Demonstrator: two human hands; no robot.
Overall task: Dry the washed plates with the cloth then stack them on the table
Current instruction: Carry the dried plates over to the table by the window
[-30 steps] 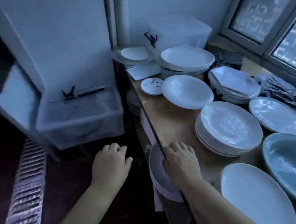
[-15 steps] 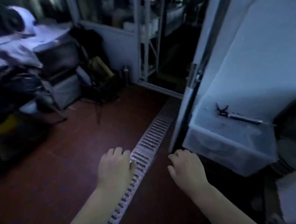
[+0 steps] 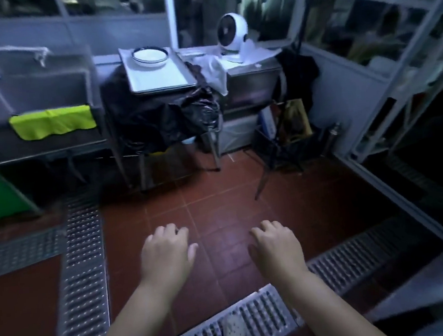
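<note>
My left hand (image 3: 166, 251) and my right hand (image 3: 275, 245) hang in front of me over the red tiled floor, fingers loosely curled, holding nothing. Across the room a white plate with a dark rim (image 3: 150, 55) sits on a metal tray (image 3: 159, 77) on a small table draped in black plastic. A white cloth (image 3: 214, 72) hangs over the steel counter beside it. A yellow-green cloth (image 3: 53, 123) is draped over the front edge of the steel sink (image 3: 44, 84) at the left.
A white fan (image 3: 232, 35) stands on the counter at the back. Metal drain grates (image 3: 83, 262) run along the floor at the left and across the front. Metal shelving (image 3: 395, 70) fills the right side. A black folding stand (image 3: 280, 148) stands by the wall.
I have turned away from the table of stacked plates to face the sink side of the room. My right hand has let go of the plate at the table's edge; both hands are empty.
</note>
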